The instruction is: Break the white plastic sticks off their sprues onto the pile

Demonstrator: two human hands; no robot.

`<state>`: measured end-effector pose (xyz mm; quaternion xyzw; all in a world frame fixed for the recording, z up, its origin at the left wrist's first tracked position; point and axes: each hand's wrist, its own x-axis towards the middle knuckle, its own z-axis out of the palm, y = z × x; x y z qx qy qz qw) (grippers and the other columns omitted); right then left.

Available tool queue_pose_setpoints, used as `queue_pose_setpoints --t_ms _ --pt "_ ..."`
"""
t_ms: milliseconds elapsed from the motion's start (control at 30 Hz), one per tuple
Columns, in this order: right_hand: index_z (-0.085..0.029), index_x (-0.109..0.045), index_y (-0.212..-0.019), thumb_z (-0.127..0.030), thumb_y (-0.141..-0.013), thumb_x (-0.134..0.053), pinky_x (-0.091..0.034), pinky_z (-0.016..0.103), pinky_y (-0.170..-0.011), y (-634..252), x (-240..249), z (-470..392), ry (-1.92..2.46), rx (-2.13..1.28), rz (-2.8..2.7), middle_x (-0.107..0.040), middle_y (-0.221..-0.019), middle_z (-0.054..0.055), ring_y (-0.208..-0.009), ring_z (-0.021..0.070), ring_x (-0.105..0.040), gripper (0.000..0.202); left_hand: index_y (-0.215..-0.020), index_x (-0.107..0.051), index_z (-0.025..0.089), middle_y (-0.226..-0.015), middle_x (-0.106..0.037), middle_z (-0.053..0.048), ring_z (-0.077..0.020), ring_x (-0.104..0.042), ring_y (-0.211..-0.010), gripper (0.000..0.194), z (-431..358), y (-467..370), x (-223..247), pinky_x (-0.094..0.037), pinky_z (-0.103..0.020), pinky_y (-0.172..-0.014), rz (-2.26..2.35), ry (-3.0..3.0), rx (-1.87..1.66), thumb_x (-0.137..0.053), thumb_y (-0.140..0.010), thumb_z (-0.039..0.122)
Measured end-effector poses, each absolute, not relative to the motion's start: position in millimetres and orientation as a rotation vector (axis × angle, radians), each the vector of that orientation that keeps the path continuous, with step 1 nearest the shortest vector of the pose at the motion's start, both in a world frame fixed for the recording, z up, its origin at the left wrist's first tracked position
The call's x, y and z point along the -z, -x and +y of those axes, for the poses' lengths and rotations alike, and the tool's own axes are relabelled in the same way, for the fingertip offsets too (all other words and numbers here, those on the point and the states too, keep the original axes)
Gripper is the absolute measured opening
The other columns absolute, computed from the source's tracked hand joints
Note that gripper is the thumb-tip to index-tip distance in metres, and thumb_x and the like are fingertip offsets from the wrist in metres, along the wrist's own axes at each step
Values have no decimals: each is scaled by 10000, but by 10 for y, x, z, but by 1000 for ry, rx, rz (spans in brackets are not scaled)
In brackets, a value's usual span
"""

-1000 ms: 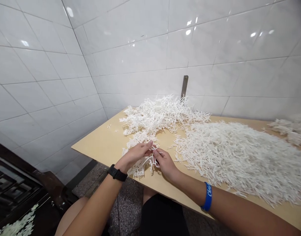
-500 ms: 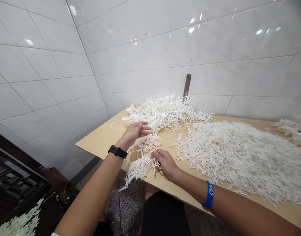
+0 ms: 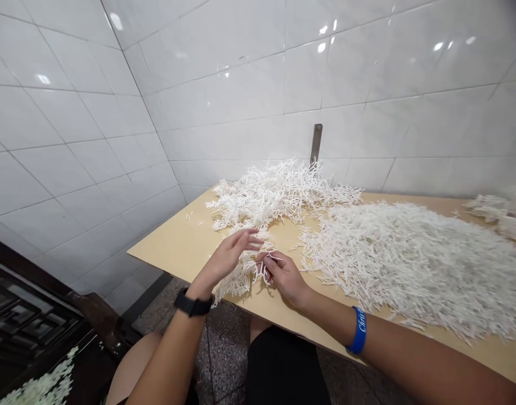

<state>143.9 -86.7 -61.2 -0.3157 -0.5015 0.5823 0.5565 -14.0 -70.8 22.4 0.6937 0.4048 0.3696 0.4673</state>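
Note:
Between the thumb and fingers of my right hand (image 3: pixel 283 275) is a small white branched piece (image 3: pixel 261 271), held over the front part of the wooden table (image 3: pixel 169 236). My left hand (image 3: pixel 232 253), with a black watch on its wrist, is just left of it, fingers apart and nothing seen in them. Under and beside my left hand lies a small heap of white branched pieces (image 3: pixel 236 282) near the table's front edge. A tangled pile of white branched pieces (image 3: pixel 278 188) lies behind both hands.
A wide pile of short white pieces (image 3: pixel 413 259) covers the table's right side, with another bunch (image 3: pixel 502 214) at the far right. A metal strip (image 3: pixel 316 143) stands against the tiled wall. Dark carved furniture (image 3: pixel 25 304) and pale green pieces (image 3: pixel 50 382) are at lower left.
My left hand has moved down and nearer to my right hand. My right hand still holds a white piece and has barely moved. The view has shifted slightly.

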Motion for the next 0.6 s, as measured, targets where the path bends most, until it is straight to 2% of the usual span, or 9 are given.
queue_pose_setpoints --t_ms 67,133,233,433,600 --pt "-177 -650 -867 -545 -778 -661 -347 236 -487 -1429 605 -872 745 -1312 -1166 -561 -647 -3 -527 113 -448 378 -1232 -558 193 -1085 -688 -101 -247 -625 -1044 468 -934 354 -87 -452 -389 -941 1114 -1816 -714 -492 -905 522" --pt "-172 -651 -871 -540 -783 -663 -361 244 -512 -1423 593 -880 751 -1293 -1154 -578 -648 3 -539 117 -461 378 -1119 -625 206 -1045 -696 -75 -243 -623 -1008 365 -1127 475 -6 -454 -361 -913 1250 -1965 -594 -563 -871 466" --pt "-170 -647 -851 -536 -785 -662 -359 250 -515 -1423 570 -893 755 -1281 -1148 -590 -660 12 -538 117 -451 373 -1016 -661 213 -1014 -699 -60 -237 -622 -957 248 -1286 546 2 -439 -344 -894 1447 -2188 -559 -533 -877 374" --pt "-187 -640 -847 -507 -785 -658 -362 253 -524 -1468 530 -899 806 -1223 -1107 -580 -710 16 -577 129 -454 326 -1111 -623 234 -1126 -665 -67 -278 -590 -1047 306 -1241 637 -66 -418 -364 -895 1680 -2427 -470 -563 -813 272" --pt "-185 -621 -858 -503 -805 -618 -359 258 -524 -1485 513 -896 876 -1119 -1130 -573 -713 19 -566 130 -431 323 -1132 -578 223 -1063 -658 -77 -263 -594 -986 379 -1148 710 4 -420 -332 -810 1862 -2458 -474 -547 -764 138"
